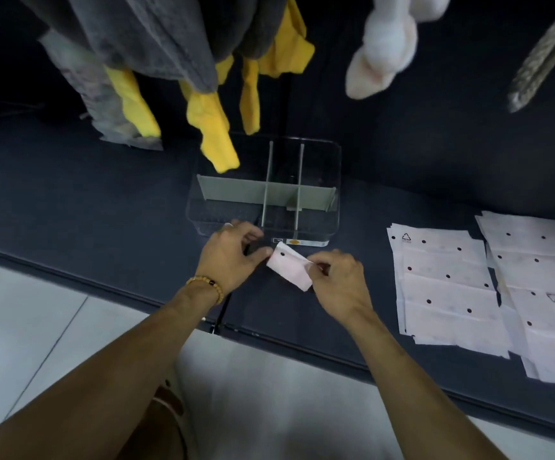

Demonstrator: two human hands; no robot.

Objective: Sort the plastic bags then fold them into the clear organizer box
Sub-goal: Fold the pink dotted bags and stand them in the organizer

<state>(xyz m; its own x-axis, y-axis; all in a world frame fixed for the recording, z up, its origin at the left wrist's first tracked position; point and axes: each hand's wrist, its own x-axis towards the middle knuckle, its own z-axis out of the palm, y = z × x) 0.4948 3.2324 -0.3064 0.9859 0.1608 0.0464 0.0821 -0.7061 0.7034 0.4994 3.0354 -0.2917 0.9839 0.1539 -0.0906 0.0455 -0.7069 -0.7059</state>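
A: Both hands are on one folded bag (290, 267), just in front of the clear organizer box (266, 190) on the dark bench (110, 207). The left hand (233, 257) pinches its left end with curled fingers, and the right hand (339, 280) pinches the right edge between thumb and fingertips.

B: So what could spoil it from here?

A: The plastic looks thin and slick. If either pinch loosens before the bag is down between the grey dividers (266, 194), I'd expect the folds to spring open and the packet to go in loose.

B: And the box itself?

A: It is light-looking and see-through, with a near wall that is hard to read. A bag carried too low could catch that rim and nudge the box back. The compartments all appear vacant, though the clear walls make that hard to confirm.

B: Anything overhead?

A: Yellow cloth (218, 141) hangs low over the far left of the box; a reach into that corner could brush it.

B: The remaining bags?

A: Two flat stacks of dotted bags (449, 287) lie well apart to the right, near the bench edge. A careless sleeve or draft could slide the top sheets off.
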